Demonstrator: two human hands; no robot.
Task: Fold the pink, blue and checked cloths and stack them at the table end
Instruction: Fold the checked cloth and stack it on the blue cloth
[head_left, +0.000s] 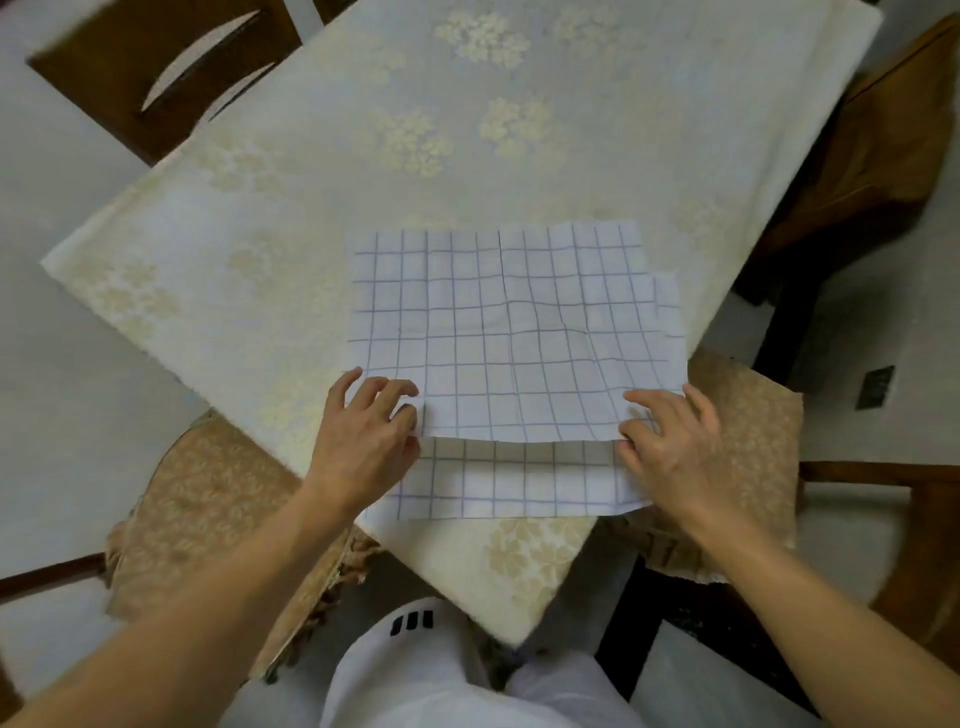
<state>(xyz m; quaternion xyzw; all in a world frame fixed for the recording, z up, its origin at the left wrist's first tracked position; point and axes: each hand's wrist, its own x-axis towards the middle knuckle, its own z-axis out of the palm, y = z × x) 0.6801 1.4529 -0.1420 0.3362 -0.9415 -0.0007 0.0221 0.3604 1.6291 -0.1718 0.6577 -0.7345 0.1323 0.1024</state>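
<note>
A white checked cloth (509, 332) with thin blue lines lies on the near corner of the table (311, 208), folded over itself so that a lower layer shows as a strip along the near edge and at the right side. My left hand (371, 426) pinches the near left corner of the upper layer. My right hand (670, 441) pinches the near right corner of that layer. No pink or blue cloth is in view.
The table wears a cream cover with pale flower prints. Chairs with tan patterned cushions stand at near left (208, 493) and near right (748, 415). A dark wooden chair (156, 73) stands at the far left, and another chair with brown fabric (872, 171) at the right.
</note>
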